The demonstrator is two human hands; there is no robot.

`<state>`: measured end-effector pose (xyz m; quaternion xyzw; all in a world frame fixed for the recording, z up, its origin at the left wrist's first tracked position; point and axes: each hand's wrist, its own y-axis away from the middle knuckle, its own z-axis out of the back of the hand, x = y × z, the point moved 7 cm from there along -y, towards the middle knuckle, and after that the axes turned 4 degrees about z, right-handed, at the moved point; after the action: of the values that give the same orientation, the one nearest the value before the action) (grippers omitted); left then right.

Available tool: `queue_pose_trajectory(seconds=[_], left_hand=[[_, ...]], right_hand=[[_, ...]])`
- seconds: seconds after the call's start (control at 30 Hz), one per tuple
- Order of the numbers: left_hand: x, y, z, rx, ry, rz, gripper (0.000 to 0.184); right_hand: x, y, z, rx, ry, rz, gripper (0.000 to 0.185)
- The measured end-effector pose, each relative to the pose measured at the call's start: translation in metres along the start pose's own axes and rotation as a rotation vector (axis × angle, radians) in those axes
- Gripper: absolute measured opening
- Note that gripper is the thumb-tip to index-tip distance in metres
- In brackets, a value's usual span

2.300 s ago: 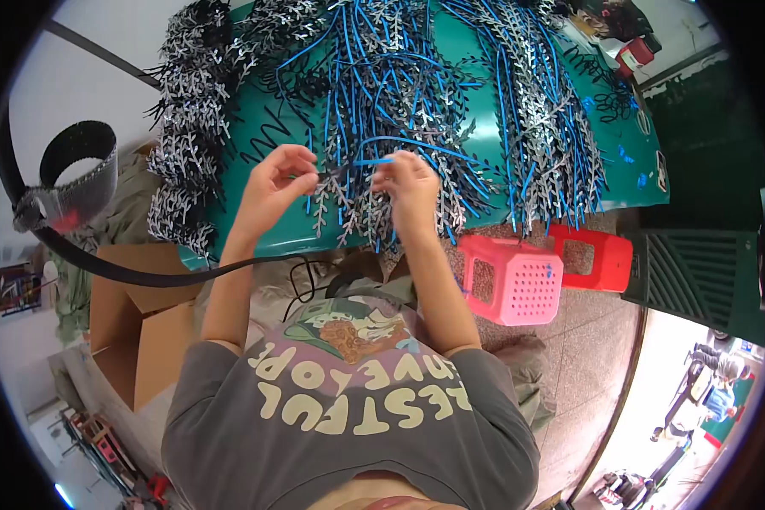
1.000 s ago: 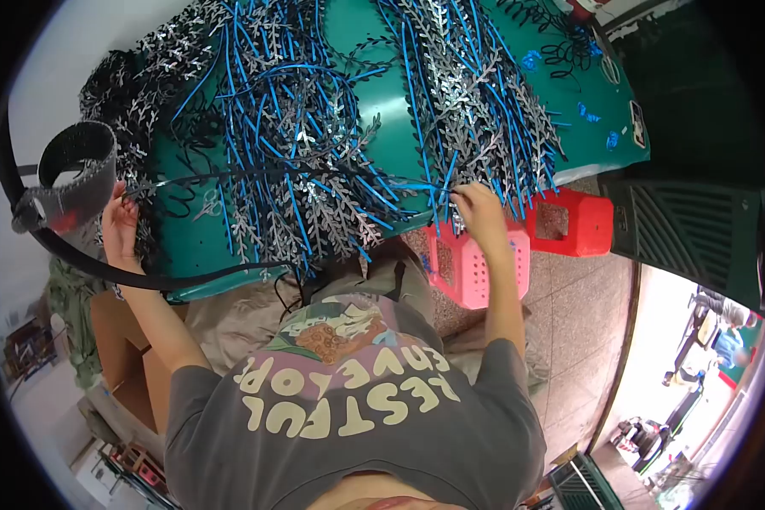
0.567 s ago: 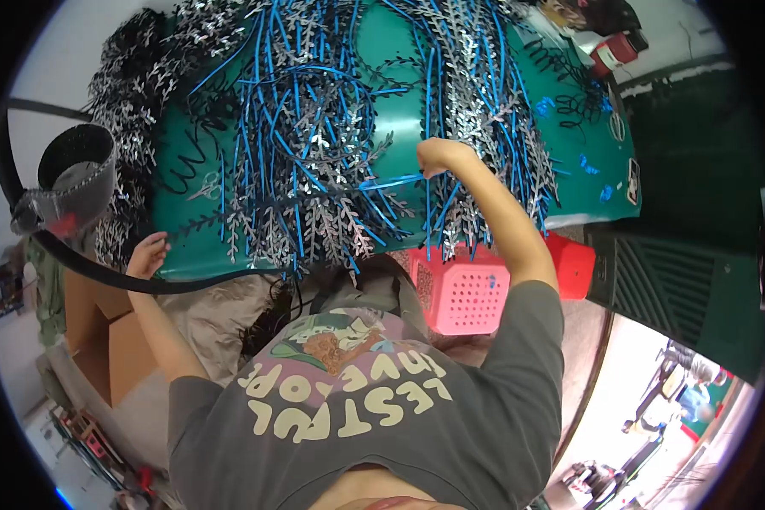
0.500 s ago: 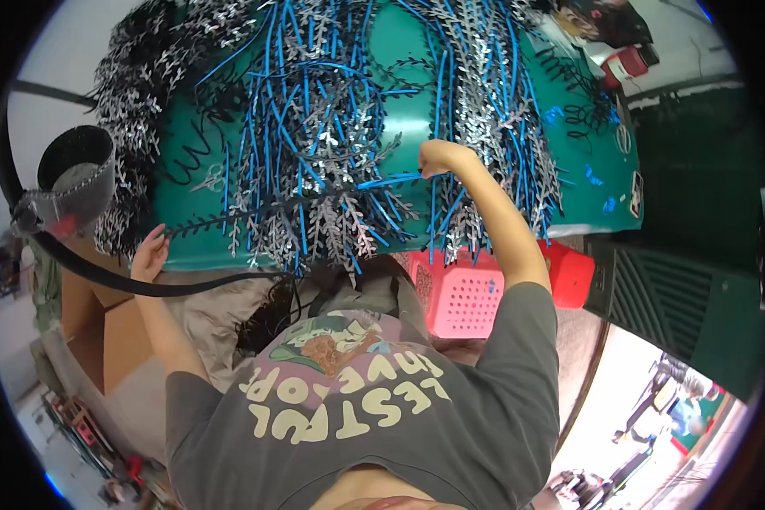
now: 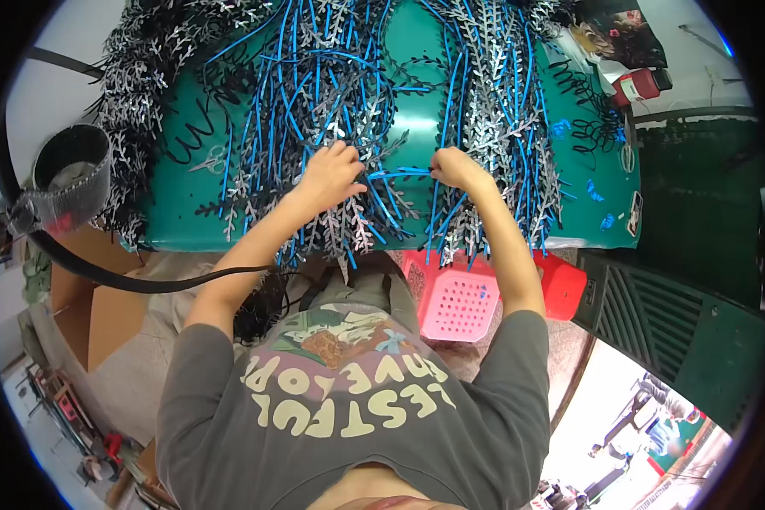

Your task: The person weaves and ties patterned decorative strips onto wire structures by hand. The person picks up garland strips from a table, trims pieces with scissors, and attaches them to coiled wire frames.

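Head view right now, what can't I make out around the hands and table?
In the head view:
Whether the left hand holds anything: its own back hides the palm.
The right end of the blue strip: hidden at the right hand.
Far ends of the leafy strands: cut off by the top edge.
Print on the red container: too small.

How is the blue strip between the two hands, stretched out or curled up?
Stretched out: the blue strip runs nearly straight from beside the left hand to the right hand, with no curl showing.
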<state>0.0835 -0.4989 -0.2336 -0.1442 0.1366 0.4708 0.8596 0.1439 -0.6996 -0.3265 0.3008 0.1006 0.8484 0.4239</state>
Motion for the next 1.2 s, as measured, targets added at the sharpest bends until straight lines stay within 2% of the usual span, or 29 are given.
queue_pose_trajectory(seconds=[0.17,0.27,0.37,0.47,0.57,0.7,0.83,0.9,0.97,1.03,1.17,1.2], left_hand=[[0.003,-0.006,-0.036,0.068,-0.071,-0.002,0.017],[0.005,-0.005,-0.035,0.045,-0.056,-0.005,0.012],[0.005,-0.006,-0.037,0.052,-0.077,-0.005,0.011],[0.005,-0.006,-0.036,0.052,-0.085,-0.002,0.01],[0.004,-0.006,-0.034,0.048,-0.085,-0.004,0.009],[0.003,-0.006,-0.033,0.037,-0.087,-0.001,0.009],[0.004,-0.008,-0.033,0.047,-0.108,0.022,0.009],[0.005,-0.008,-0.034,0.047,-0.107,0.022,0.009],[0.002,-0.01,-0.036,0.044,-0.103,0.036,0.009],[-0.009,-0.016,-0.036,0.037,-0.069,0.001,0.009],[-0.017,-0.017,-0.045,0.083,-0.086,-0.03,0.01],[-0.018,-0.018,-0.049,0.11,-0.099,-0.045,0.011]], right_hand=[[0.007,0.033,0.025,-0.171,-0.069,0.014,0.021],[0.012,0.069,0.066,-0.543,-0.023,0.046,0.021],[0.0,0.11,0.086,-0.68,0.105,0.078,0.016],[-0.018,0.144,0.097,-0.568,0.257,0.0,0.013],[-0.052,0.181,0.107,-0.589,0.403,-0.039,0.01],[-0.108,0.247,0.139,-0.632,0.507,-0.256,0.003],[-0.174,0.332,0.169,-0.672,0.601,-0.488,0.014],[-0.203,0.378,0.181,-0.571,0.64,-0.802,0.016],[-0.231,0.431,0.183,-0.645,0.711,-0.869,0.018],[-0.221,0.463,0.183,-0.726,0.529,-1.154,0.021],[-0.219,0.486,0.157,-0.833,0.449,-1.216,0.02],[-0.203,0.477,0.156,-0.926,0.382,-1.14,0.02]])
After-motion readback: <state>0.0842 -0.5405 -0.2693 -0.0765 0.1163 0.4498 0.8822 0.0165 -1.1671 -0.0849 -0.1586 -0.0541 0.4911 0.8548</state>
